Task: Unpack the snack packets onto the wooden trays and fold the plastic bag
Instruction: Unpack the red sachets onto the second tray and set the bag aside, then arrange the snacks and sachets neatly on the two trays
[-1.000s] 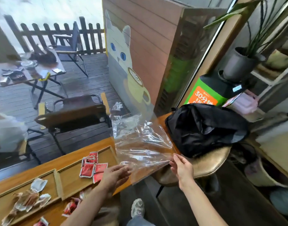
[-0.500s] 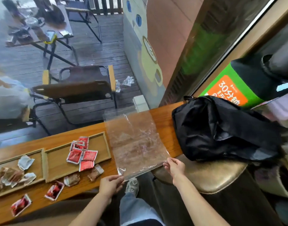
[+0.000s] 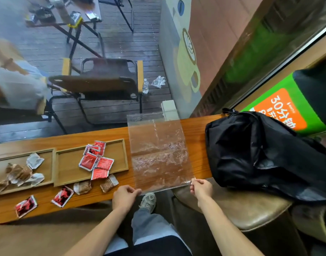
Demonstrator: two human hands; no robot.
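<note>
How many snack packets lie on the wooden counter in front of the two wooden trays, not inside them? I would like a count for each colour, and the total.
Red foil snack packets: 2
Brown snack packets: 2
Total: 4

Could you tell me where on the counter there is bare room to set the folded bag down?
Bare wood shows on the wooden counter between the clear plastic bag and the black backpack. The right wooden tray's left half is bare. Its front edge is crowded with loose snack packets.
</note>
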